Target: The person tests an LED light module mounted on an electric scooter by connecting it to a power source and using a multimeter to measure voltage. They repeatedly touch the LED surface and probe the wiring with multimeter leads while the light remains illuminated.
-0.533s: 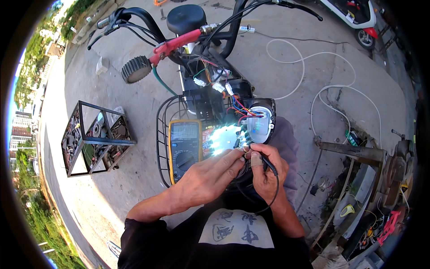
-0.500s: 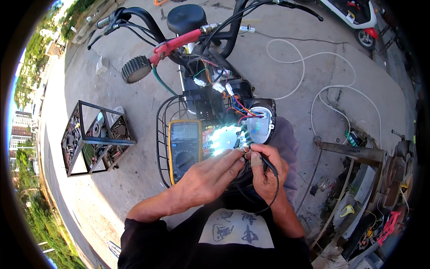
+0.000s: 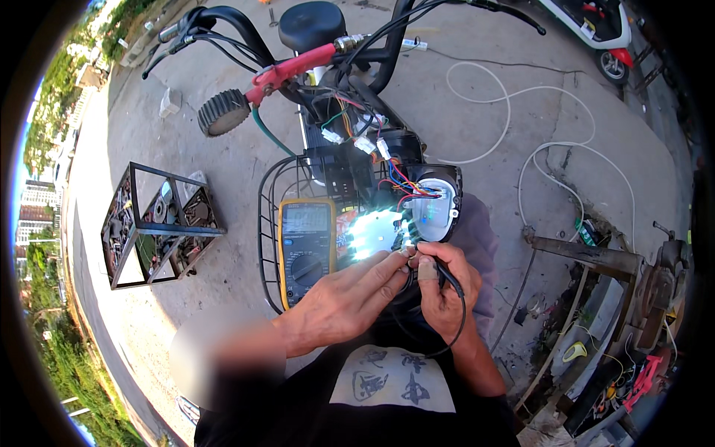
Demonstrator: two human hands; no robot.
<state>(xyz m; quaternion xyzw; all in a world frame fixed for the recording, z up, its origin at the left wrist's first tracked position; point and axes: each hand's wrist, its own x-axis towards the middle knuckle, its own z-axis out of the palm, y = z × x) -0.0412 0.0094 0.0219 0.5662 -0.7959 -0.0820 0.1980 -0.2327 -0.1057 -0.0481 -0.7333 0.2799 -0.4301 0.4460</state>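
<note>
A round LED board (image 3: 380,232) glows bright white over the front basket. My left hand (image 3: 339,309) reaches to its lower right edge, fingers pressed together at the tips; what they pinch is too small to make out. My right hand (image 3: 449,289), with tape around its thumb, is closed on a thick black lead (image 3: 453,277) that loops down past the wrist. The fingertips of both hands meet there. To the left of the board lies a yellow-rimmed multimeter (image 3: 306,249). A white instrument housing (image 3: 433,212) with coloured wires sits to the right.
Beyond the black wire basket (image 3: 269,238) stand a handlebar with a red bar (image 3: 298,73) and loose white connectors (image 3: 365,144). A metal rack of parts (image 3: 160,227) is at left. A workbench (image 3: 585,253) with tools is at right. A pale hose (image 3: 532,153) curls over the concrete.
The view has shifted slightly. Both hands stay at the lower right edge of the lit board, and the fingertips have moved very little. Part of my left forearm now looks blurred.
</note>
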